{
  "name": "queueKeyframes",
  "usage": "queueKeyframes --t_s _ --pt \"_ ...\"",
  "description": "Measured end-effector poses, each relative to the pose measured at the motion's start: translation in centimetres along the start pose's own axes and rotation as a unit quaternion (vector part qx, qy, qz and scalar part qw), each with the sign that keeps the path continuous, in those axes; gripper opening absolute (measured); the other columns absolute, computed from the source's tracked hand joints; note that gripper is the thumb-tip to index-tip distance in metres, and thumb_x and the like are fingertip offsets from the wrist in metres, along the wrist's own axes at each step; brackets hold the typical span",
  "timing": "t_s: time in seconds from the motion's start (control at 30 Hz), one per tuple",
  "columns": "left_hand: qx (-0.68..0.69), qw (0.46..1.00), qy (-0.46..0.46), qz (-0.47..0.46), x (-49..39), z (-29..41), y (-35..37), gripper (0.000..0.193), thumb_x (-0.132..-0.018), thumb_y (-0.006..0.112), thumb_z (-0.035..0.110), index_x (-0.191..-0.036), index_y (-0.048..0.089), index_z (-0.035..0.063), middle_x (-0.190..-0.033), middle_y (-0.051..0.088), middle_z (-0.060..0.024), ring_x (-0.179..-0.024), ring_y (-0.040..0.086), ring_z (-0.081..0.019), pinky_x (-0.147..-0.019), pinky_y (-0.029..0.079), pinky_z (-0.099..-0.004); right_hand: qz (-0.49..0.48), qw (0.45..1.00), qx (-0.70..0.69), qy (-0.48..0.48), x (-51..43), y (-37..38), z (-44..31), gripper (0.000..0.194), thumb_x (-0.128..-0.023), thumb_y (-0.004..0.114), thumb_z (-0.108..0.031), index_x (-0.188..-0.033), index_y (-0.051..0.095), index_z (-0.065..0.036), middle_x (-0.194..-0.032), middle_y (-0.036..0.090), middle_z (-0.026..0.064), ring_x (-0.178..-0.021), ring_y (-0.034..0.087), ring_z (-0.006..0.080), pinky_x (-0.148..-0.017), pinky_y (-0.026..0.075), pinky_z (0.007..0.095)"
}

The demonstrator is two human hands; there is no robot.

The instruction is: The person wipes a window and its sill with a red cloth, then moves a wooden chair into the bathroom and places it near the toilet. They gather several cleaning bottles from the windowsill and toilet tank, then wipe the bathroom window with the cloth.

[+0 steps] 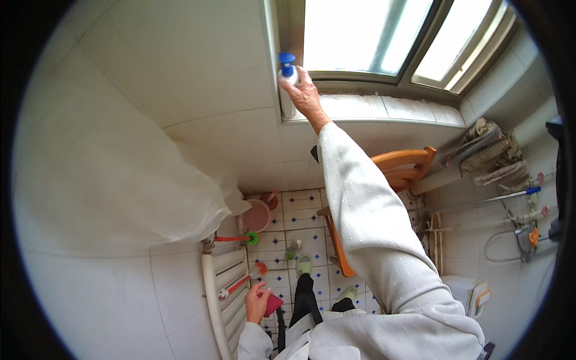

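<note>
At the left end of the tiled window sill, my right hand (306,93) is wrapped around a white pump bottle (289,74) with a blue pump head, which stands upright. Part of the bottle is hidden behind my fingers. Low in the picture, near the white radiator, my left hand (257,303) holds a dark red cloth-like piece (273,305), its thumb and fingers bent over it. How the fingers grip its far side is hidden.
A wooden chair (400,163) stands under my right arm. The white radiator (210,288) with brushes is at the left, near a pink basin (255,216). Pipes and a shower hose (488,245) run along the right wall. A translucent plastic sheet (180,202) hangs at the left.
</note>
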State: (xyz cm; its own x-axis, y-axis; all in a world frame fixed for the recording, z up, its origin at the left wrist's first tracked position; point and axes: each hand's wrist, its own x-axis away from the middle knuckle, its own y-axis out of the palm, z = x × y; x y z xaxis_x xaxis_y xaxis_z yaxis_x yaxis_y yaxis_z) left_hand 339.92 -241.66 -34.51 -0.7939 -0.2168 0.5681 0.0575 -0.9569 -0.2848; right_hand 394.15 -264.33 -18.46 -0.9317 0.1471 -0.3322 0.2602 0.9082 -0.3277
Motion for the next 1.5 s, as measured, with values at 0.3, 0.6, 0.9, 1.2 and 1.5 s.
queueKeyframes --t_s 0.3,0.6,0.9,1.2,1.5 --pt "0.015 0.996 0.009 -0.088 -3.3 0.1 1.4 0.031 -0.089 0.07 0.012 -0.116 0.064 -0.003 -0.082 0.072 -0.0076 -0.075 0.065 -0.0104 -0.069 0.052 -0.0262 0.129 0.956 0.231 -0.125 2.6 -1.2 -1.3 0.05 -0.091 0.058 -0.026 -0.129 0.049 0.005 -0.115 0.06 0.0262 -0.096 0.066 0.0417 -0.083 0.055 0.0479" --pt "-0.052 0.989 0.046 -0.131 -3.2 4.7 3.4 0.029 -0.09 0.072 0.013 -0.115 0.066 -0.0008 -0.085 0.068 -0.0012 -0.077 0.06 -0.0073 -0.071 0.05 -0.0236 0.043 0.992 0.114 -0.03 4.4 -4.2 -2.0 0.049 -0.085 0.073 -0.029 -0.117 0.049 -0.001 -0.102 0.065 0.0222 -0.09 0.068 0.0416 -0.077 0.054 0.0498" --pt "-0.159 0.959 0.109 -0.205 -4.2 4.6 7.4 0.032 -0.088 0.072 0.019 -0.113 0.067 -0.0004 -0.08 0.068 -0.0036 -0.074 0.061 -0.0104 -0.068 0.051 -0.0282 0.153 0.984 -0.061 0.061 29.9 -19.8 0.2 0.051 -0.084 0.078 -0.016 -0.125 0.049 -0.006 -0.108 0.066 0.0188 -0.099 0.066 0.0375 -0.085 0.052 0.0427" --pt "-0.217 0.894 0.057 -0.389 -3.7 10.4 18.3 0.033 -0.091 0.072 0.015 -0.119 0.063 -0.0003 -0.097 0.065 -0.0027 -0.085 0.059 -0.009 -0.077 0.05 -0.0258 0.379 0.808 0.156 0.423 69.9 -33.4 8.4 0.052 -0.081 0.077 -0.02 -0.123 0.049 -0.006 -0.105 0.066 0.0228 -0.099 0.064 0.0443 -0.083 0.053 0.0462" --pt "-0.371 0.786 0.083 -0.488 6.9 8.4 30.3 0.026 -0.093 0.067 0.015 -0.113 0.065 -0.0015 -0.1 0.067 -0.0038 -0.089 0.059 -0.0101 -0.082 0.048 -0.0247 0.707 0.425 0.218 0.522 99.7 -40.4 15.7 0.056 -0.081 0.081 -0.016 -0.121 0.044 -0.003 -0.112 0.062 0.017 -0.106 0.061 0.0301 -0.095 0.045 0.0397"
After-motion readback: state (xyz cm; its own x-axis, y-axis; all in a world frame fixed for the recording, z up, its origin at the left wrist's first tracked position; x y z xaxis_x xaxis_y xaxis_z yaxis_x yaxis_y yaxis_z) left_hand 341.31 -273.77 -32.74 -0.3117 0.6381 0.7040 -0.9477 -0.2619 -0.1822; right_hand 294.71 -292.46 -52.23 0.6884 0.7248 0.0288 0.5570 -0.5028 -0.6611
